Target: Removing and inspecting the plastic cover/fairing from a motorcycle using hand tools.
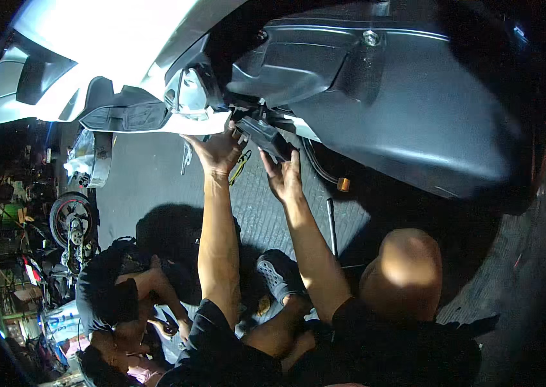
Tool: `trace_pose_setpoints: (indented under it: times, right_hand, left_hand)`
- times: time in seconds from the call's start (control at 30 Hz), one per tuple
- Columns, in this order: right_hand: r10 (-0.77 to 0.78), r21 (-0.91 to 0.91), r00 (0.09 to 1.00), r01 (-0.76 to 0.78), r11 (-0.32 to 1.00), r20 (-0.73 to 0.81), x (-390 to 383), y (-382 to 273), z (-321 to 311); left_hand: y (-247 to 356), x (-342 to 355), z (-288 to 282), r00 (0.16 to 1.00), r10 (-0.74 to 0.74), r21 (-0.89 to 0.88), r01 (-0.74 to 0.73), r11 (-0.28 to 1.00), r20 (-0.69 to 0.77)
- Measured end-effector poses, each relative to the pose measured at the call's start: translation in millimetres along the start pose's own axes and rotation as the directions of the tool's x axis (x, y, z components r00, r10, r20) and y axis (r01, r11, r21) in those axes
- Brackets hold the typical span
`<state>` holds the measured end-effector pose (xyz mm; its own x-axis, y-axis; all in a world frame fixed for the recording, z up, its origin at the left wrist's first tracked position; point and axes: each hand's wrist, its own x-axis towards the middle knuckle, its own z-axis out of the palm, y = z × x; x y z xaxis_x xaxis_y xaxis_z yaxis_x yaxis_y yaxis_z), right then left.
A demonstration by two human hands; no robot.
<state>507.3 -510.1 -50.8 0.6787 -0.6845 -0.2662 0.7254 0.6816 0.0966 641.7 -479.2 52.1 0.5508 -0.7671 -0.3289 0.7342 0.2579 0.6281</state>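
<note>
A black box-shaped part [265, 137] hangs at a slant below the vehicle's bodywork. Around its lower end are the fingers of my right hand [284, 179], which grips it. My left hand [218, 153] reaches up to the lower edge of the white body panel [211, 124], beside the upper end of the black part. Some left fingers are hidden behind the panel edge, so their grip is unclear. A clear lamp-like housing [192, 93] sits just above my left hand. Behind and below the hands hangs a yellow cable [240, 168].
A large dark plastic body section [415, 109] overhangs on the right. An orange piece [344, 185] and a metal rod [331, 226] are beyond my right forearm. Another person [124, 290] crouches at left. A wheel [73, 219] stands behind, among clutter.
</note>
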Motion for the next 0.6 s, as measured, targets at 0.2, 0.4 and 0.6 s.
trace_pose_setpoints:
  times: [0.2, 0.4, 0.6]
  right_hand:
    - [0.018, 0.187, 1.0, -0.016, 0.982, -0.006, 15.9, 11.7, 13.9]
    - [-0.023, 0.047, 0.997, 0.027, 0.999, -0.075, 21.3, 18.6, 24.4]
    - [0.053, -0.172, 0.927, -0.125, 0.977, -0.371, 30.5, 18.7, 31.0]
  left_hand:
    - [-7.8, -6.3, -16.2, 0.995, -0.071, 0.138, 0.061, 0.989, 0.066]
    - [-19.3, -4.1, -28.0, 0.989, -0.05, 0.453, -0.02, 0.892, 0.141]
    - [-22.0, -2.5, -16.0, 0.972, -0.033, 0.411, -0.068, 0.909, 0.234]
